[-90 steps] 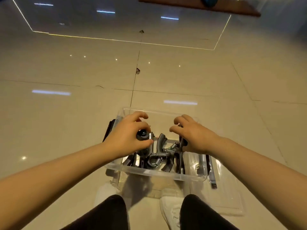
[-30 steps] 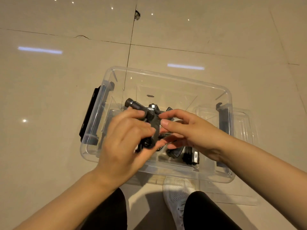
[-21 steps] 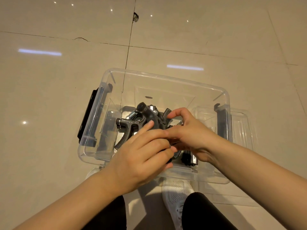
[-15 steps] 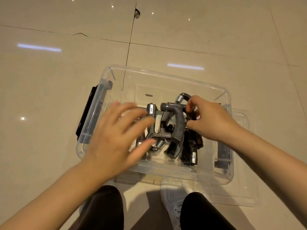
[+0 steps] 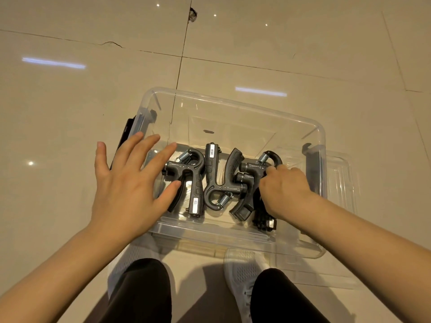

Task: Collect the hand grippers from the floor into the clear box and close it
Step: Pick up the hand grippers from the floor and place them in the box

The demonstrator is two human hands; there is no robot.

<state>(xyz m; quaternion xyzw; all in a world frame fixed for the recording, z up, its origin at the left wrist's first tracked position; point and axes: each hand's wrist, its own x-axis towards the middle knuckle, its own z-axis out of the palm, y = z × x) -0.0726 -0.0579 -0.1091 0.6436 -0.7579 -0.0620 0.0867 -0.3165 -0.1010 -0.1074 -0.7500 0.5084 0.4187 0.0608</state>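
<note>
Lid [image 5: 342, 180] flat on floor, touching clear box [image 5: 233, 108] on right side. Right hand [image 5: 283, 191] nearer, clenched on rightmost hand gripper [image 5: 257, 170]; left hand [image 5: 130, 180] spread, empty.

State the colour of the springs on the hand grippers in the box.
Silver, bare metal, against the dark grey hand grippers; the springs show best in the head view.

Head cam, steep down, close over clear box [image 5: 233, 106].

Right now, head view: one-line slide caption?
Left hand open above clear box, right hand arranging hand grippers inside; lid off.
</note>
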